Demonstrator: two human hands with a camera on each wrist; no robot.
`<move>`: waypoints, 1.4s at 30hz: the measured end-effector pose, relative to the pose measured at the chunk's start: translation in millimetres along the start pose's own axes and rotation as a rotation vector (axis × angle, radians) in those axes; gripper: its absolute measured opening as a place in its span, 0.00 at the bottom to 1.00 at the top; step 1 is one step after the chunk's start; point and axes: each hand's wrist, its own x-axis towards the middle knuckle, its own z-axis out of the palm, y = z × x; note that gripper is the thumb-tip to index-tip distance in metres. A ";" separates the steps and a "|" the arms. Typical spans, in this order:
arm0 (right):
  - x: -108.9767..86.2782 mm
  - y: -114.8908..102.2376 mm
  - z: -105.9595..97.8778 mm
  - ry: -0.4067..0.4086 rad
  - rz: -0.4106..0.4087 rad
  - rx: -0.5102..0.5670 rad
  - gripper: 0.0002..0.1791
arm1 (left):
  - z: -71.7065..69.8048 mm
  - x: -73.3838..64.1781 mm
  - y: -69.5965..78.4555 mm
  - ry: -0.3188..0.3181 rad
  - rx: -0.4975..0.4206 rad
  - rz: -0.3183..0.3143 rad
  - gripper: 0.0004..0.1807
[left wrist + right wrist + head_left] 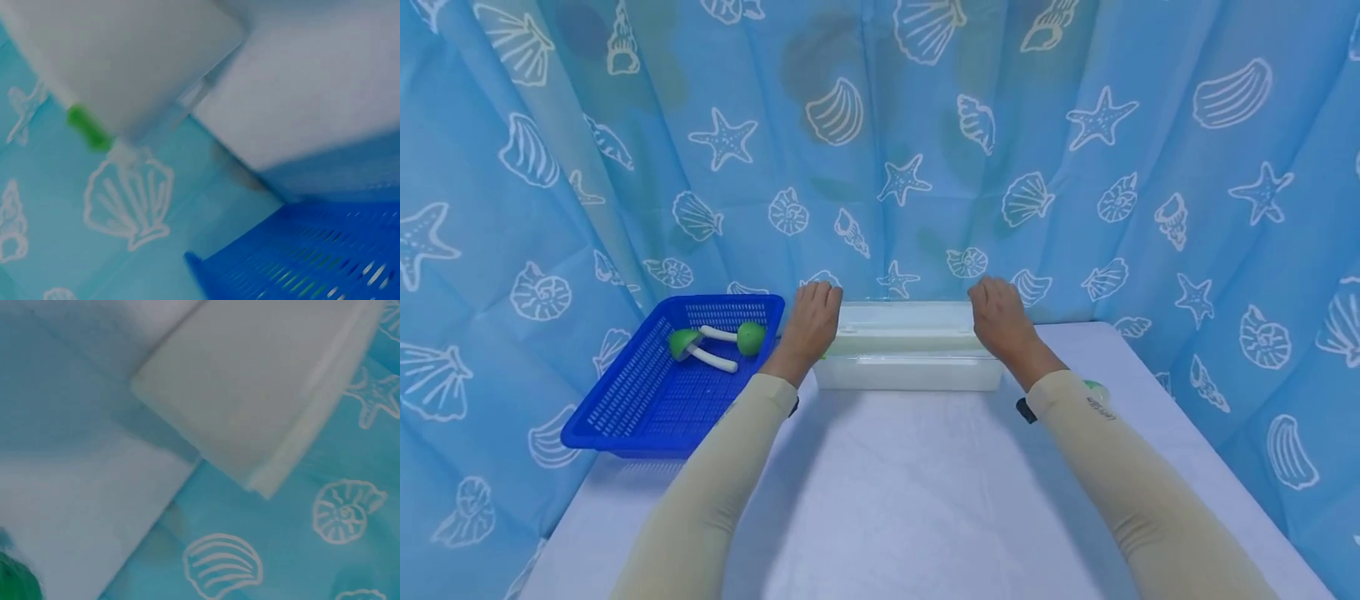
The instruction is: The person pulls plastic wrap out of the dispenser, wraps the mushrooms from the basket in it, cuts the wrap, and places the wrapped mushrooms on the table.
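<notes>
A white box (910, 374) with a clear lid (906, 315) stands at the back of the table, the lid tilted up behind it. My left hand (812, 323) grips the lid's left end with curled fingers. At the other end, my right hand (1002, 321) holds the lid's right corner. A small green latch (89, 128) sticks out from the box's left end in the left wrist view. The right wrist view shows the box's pale side wall (250, 381). Neither wrist view shows fingers, and the box's inside is mostly hidden.
To the left stands a blue plastic basket (617, 408) holding two toy mushrooms (749, 339) with green caps and white stems. A green and white object (1097, 389) lies partly behind the right forearm. A shell-print blue curtain (895, 167) hangs behind the white-covered table (910, 500).
</notes>
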 end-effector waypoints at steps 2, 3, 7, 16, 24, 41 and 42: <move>0.9 1.1 -2.4 0.061 0.002 0.041 0.13 | -2.7 1.4 -2.6 0.066 -0.012 -0.005 0.06; 1.4 1.5 -4.0 0.084 0.004 0.059 0.14 | -3.5 2.4 -3.9 0.099 -0.016 -0.004 0.06; 3.5 2.8 -10.2 0.154 -0.014 0.091 0.14 | -6.2 4.5 -7.1 0.153 -0.038 0.008 0.06; 10.4 4.5 -19.9 0.247 -0.055 0.115 0.12 | -14.2 5.9 -8.6 0.174 -0.065 0.018 0.06; 12.7 1.2 -32.7 0.252 -0.030 0.137 0.13 | -25.0 8.6 -11.7 0.229 -0.052 0.039 0.07; -8.1 -9.4 -39.6 0.262 -0.010 0.201 0.11 | -35.6 0.0 -10.4 0.238 -0.084 0.089 0.08; -10.7 -12.0 -39.0 0.212 0.024 0.208 0.11 | -33.8 -1.9 -9.5 0.222 -0.082 0.084 0.08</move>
